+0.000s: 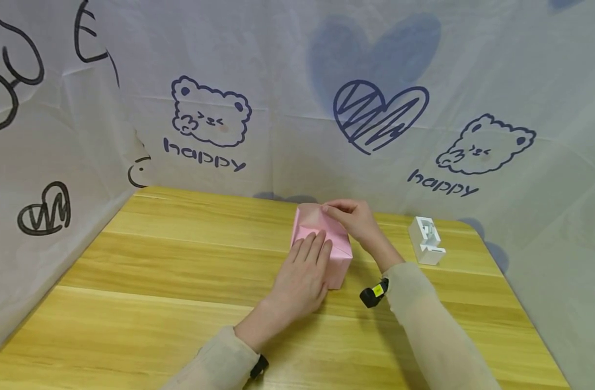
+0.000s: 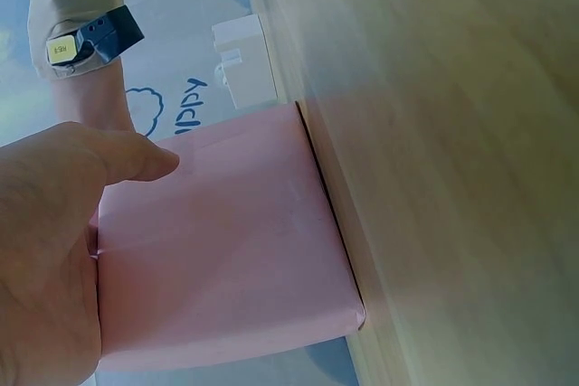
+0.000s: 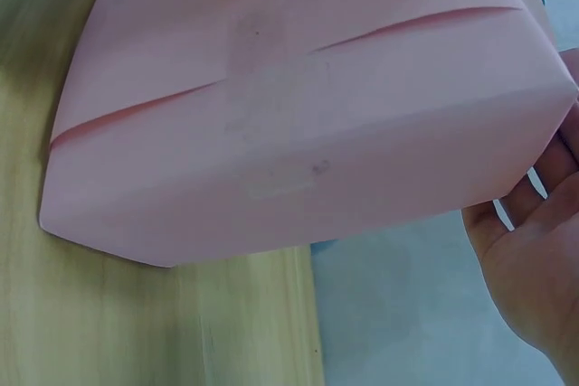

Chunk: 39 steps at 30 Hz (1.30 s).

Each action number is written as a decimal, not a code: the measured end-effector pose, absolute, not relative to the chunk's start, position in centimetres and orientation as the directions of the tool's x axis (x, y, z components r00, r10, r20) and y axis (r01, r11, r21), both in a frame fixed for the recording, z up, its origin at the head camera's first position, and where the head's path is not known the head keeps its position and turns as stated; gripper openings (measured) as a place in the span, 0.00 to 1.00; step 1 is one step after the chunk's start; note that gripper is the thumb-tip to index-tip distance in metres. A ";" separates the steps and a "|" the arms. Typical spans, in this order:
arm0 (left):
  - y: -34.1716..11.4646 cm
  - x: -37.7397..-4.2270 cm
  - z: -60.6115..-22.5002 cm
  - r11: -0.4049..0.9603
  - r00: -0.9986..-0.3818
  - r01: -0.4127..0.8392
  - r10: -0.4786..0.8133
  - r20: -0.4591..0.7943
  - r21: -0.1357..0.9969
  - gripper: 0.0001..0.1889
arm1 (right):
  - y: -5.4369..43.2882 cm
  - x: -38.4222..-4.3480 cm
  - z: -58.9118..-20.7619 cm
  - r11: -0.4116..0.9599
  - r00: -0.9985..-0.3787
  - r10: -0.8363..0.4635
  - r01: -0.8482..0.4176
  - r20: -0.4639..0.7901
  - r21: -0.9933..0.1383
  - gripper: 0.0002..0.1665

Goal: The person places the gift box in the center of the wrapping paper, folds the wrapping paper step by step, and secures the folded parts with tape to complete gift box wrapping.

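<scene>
A box wrapped in pink paper (image 1: 337, 268) stands on the wooden table, its top end showing folded flaps. My left hand (image 1: 301, 279) lies over that top with straight fingers pressing the paper. In the left wrist view, its thumb rests against the smooth pink side of the box (image 2: 226, 241). My right hand (image 1: 359, 223) is at the far right top edge, where thumb and forefinger pinch the folded paper. From the right wrist, a side of the wrapped box (image 3: 380, 151) shows an overlapping seam with clear tape (image 3: 258, 74) across it.
To the right, a white notched block resembling a tape dispenser (image 1: 426, 241) stands on the table (image 1: 180, 254). White cloth (image 1: 287, 65) with bear and heart drawings hangs behind the table and at its sides.
</scene>
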<state>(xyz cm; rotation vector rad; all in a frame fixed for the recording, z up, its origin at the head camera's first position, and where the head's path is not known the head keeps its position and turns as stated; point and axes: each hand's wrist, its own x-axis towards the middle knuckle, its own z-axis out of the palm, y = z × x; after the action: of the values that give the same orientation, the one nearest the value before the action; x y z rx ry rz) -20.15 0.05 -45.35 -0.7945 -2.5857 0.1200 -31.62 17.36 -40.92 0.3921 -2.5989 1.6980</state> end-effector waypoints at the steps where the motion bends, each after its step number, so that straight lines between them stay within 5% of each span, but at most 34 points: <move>1: 0.1 -20.2 -45.4 0.832 -0.743 0.516 0.553 0.377 -0.204 0.41 | 17.3 -31.6 -40.9 0.379 -0.969 -0.200 -0.215 0.147 -0.900 0.19; 28: 0.1 -20.2 -45.2 0.819 -0.731 0.534 0.571 0.373 -0.208 0.43 | 16.8 -31.0 -40.7 0.371 -0.988 -0.121 -0.137 0.099 -0.918 0.25; 39: -0.5 -20.6 -44.9 0.817 -0.751 0.558 0.573 0.328 -0.148 0.45 | 18.8 -28.1 -41.6 0.413 -0.934 -0.166 -0.356 0.315 -0.838 0.21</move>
<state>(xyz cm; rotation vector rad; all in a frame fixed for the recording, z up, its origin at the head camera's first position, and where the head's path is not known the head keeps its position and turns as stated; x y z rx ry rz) -20.64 -0.48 -44.88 -0.8528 -2.6406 0.0568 -28.13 18.76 -41.62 0.4636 -2.4820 1.5407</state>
